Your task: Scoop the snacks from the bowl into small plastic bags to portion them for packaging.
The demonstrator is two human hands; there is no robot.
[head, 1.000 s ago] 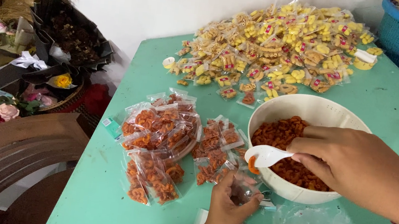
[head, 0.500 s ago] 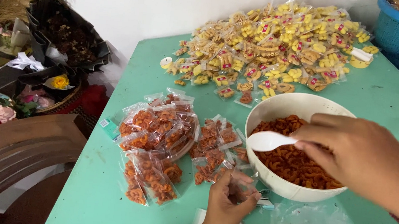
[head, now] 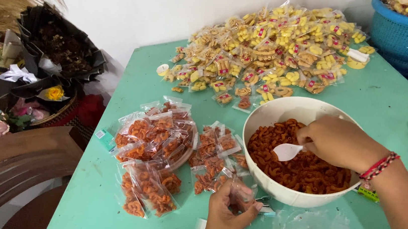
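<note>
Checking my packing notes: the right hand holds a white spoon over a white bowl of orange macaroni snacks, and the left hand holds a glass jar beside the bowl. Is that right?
Not quite. The head view shows the left hand holding a small clear plastic bag, not a glass jar. The rest stands: the right hand holds the white spoon over the white bowl.

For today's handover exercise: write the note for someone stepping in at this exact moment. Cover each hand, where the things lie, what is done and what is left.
Right hand: holds a white spoon inside the white bowl of orange curled snacks.
Left hand: holds a small clear bag beside the bowl.
Done: filled orange packets piled on the green table; yellow packets heaped behind.
Left: the bowl holds plenty of snacks to bag.
</note>
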